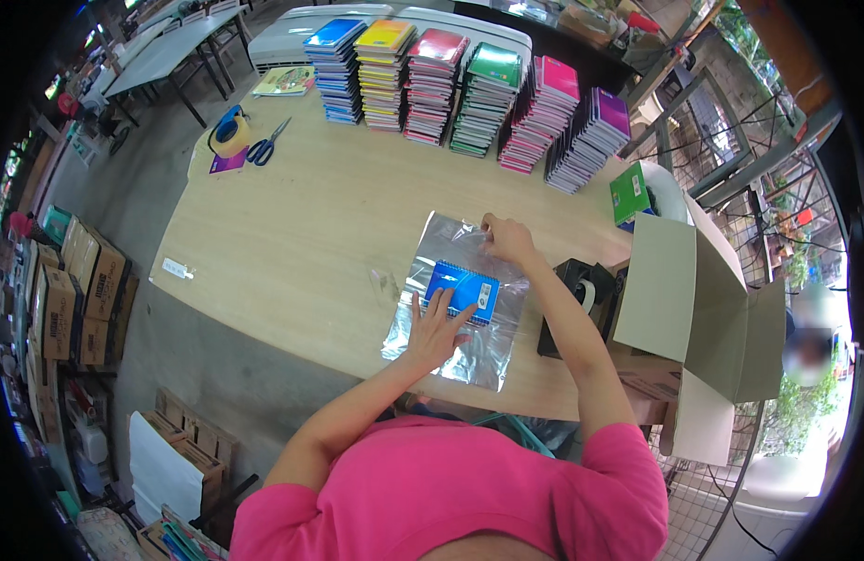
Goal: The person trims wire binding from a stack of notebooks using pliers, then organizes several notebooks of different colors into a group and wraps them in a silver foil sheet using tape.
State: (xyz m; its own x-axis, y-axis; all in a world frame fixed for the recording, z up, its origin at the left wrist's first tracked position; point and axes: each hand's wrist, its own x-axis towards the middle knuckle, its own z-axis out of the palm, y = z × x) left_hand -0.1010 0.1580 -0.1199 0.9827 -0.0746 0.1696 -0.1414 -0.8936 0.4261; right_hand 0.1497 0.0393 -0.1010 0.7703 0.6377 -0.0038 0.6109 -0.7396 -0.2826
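A small blue spiral notebook [448, 280] lies on a clear plastic sheet [488, 360] near the table's front edge; whether the plastic is a single layer or a bag, I cannot tell. My left hand [437, 329] rests on the notebook's lower part, fingers spread and flat. At the plastic's far right corner, my right hand [509, 239] is closed with its fingers bent over the edge, seeming to pinch it. Its fingertips are partly hidden.
Tall notebook stacks, among them a blue stack [336, 79] and a purple stack [591, 140], line the far edge. Scissors [267, 145] and a tape roll [230, 137] lie far left. At right stand a black tape dispenser [567, 318] and an open cardboard box [656, 290].
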